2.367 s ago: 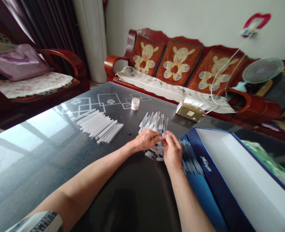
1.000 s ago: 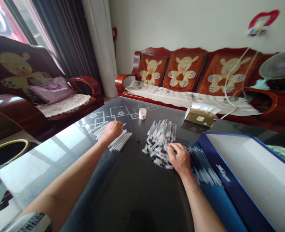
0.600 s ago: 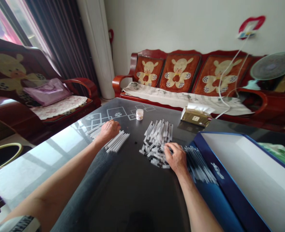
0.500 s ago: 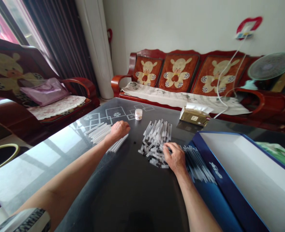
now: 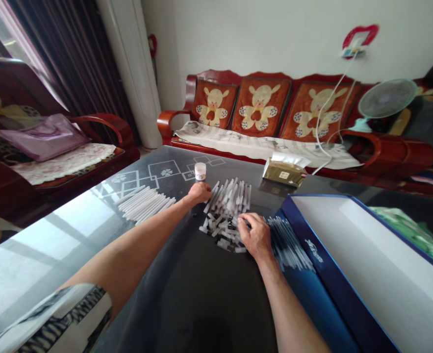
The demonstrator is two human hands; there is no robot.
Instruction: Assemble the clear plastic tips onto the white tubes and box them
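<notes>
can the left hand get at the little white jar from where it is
Probably yes. The left hand sits just below the jar on the tabletop, and nothing appears to lie between them. The pile of white tubes is off to the hand's right, leaving the way free.

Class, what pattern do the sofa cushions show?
Sofa cushions: cream cartoon animal on orange; head view.

A home living room, with a red wooden sofa (image 5: pixel 264 74), teddy-patterned cushions (image 5: pixel 260 108) and a standing fan (image 5: pixel 387 98).

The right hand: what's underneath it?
The right hand rests on the near edge of a heap of thin white sticks; whatever lies directly under the palm and fingers is covered and cannot be seen.
</notes>
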